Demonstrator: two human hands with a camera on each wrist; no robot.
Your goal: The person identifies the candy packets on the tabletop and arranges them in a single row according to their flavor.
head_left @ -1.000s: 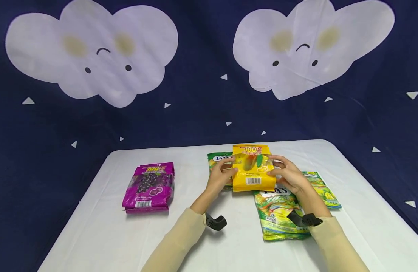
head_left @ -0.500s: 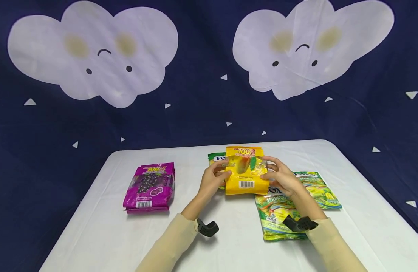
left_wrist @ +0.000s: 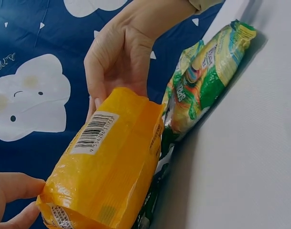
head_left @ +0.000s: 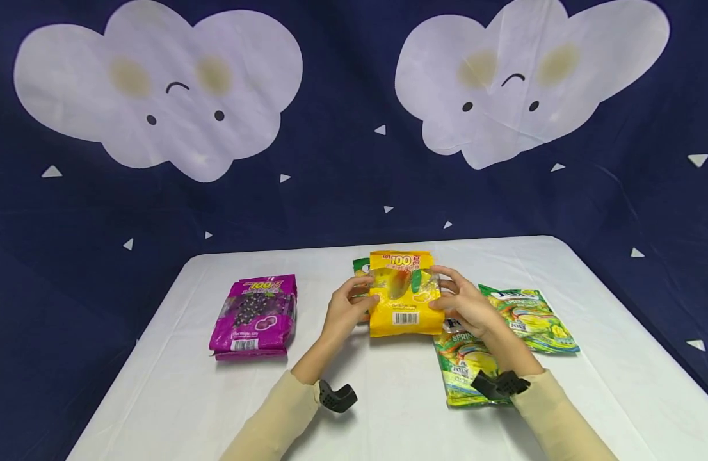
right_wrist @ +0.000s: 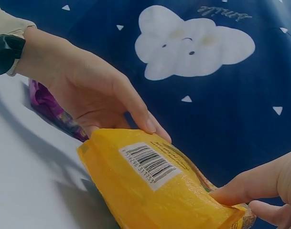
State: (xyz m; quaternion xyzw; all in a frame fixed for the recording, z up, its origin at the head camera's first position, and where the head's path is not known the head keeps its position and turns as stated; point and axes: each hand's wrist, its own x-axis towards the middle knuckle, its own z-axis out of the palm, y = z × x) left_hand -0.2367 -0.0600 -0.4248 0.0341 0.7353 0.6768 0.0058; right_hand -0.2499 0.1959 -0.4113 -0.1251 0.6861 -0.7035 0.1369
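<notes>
A yellow candy bag with a mango picture stands tilted between both hands at the middle of the table. My left hand grips its left side, with the thumb on the front. On the right side my right hand holds it the same way. In the left wrist view the yellow bag shows its barcode, and its lower end looks raised off the table. Behind it, a green candy bag is mostly hidden. The right forearm passes over part of another green candy bag.
To the left lies a purple candy bag with a dark berry picture. A third green candy bag lies at the right. All rest on a white-covered table, with a dark blue cloud-print curtain behind.
Both hands have carried the yellow bag leftward and slightly toward me. The green bag at the right is now less covered by the right hand; the one behind is more hidden.
</notes>
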